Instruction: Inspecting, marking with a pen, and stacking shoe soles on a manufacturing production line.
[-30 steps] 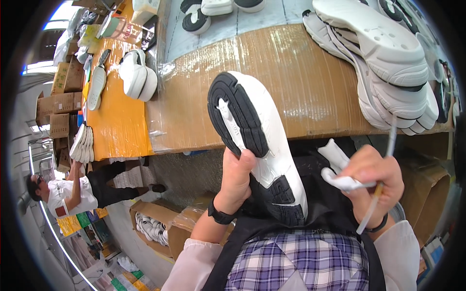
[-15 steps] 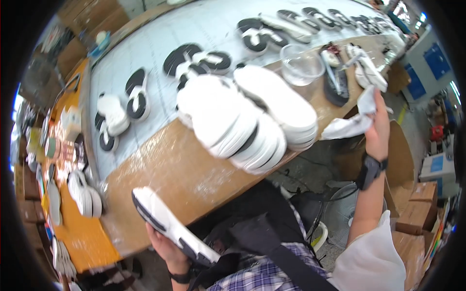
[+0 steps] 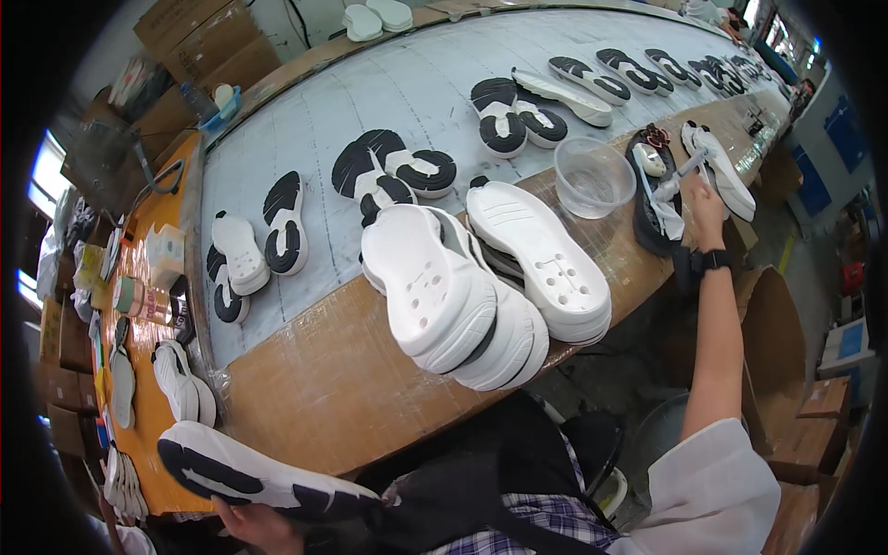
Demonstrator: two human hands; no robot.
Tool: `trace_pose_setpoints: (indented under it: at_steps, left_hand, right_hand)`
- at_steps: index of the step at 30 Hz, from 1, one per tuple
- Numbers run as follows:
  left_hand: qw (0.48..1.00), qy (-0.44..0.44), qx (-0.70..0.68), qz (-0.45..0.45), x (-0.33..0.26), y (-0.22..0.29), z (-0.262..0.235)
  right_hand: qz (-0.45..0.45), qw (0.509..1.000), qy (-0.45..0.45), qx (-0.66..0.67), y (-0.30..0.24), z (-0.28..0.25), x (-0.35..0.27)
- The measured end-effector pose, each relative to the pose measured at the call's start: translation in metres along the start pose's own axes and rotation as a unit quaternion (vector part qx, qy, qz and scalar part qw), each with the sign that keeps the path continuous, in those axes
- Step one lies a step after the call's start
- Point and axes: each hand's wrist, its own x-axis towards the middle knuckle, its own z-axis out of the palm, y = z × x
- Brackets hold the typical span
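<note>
My left hand (image 3: 264, 525) grips a white shoe sole (image 3: 268, 470) with black tread patches, held tilted beyond the table's near edge. At the right, my right hand (image 3: 709, 213) reaches over the table, fingers pinched at a light grey stick-like tool (image 3: 690, 165) whose kind I cannot make out. Beside it a black sole-shaped holder (image 3: 645, 227) carries a white cloth (image 3: 667, 205) and small items. A pair of white soles (image 3: 727, 176) lies just past the hand. Stacked white soles (image 3: 430, 287) stand mid-table, with another white stack (image 3: 546, 268) alongside.
A clear plastic tub (image 3: 594, 190) stands near the black holder. Black-and-white soles (image 3: 393, 171) lie across the pale table surface (image 3: 305, 120), several more at the far right. An orange side table (image 3: 166, 462) holds soles (image 3: 182, 384) and a jar (image 3: 143, 301). Cardboard boxes (image 3: 814, 430) stand at the right.
My right hand has let go of the white cloth, now in the black holder, and moved to the grey tool. My left hand has moved left and down with the sole, turning it flatter.
</note>
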Motion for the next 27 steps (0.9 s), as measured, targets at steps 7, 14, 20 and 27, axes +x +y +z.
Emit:
trace_pose_setpoints:
  at_steps: [7,14,20,27]
  left_hand:
    - [0.942,-0.289,0.014,0.169,0.023,0.037,0.008]
    - [0.875,-0.282,0.224,0.324,0.017,-0.039,0.01]
    - [0.91,-0.297,0.129,0.26,-0.016,-0.085,-0.016]
    - [0.982,-0.113,-0.017,-0.153,-0.04,-0.074,-0.009]
  right_hand:
    - [-0.003,0.989,-0.017,0.149,-0.124,-0.096,-0.056]
    - [-0.18,0.953,-0.151,0.189,-0.291,-0.093,-0.237]
    - [-0.067,0.741,-0.561,0.363,-0.395,0.008,-0.39]
    - [-0.009,0.669,-0.692,0.269,-0.437,0.169,-0.45]
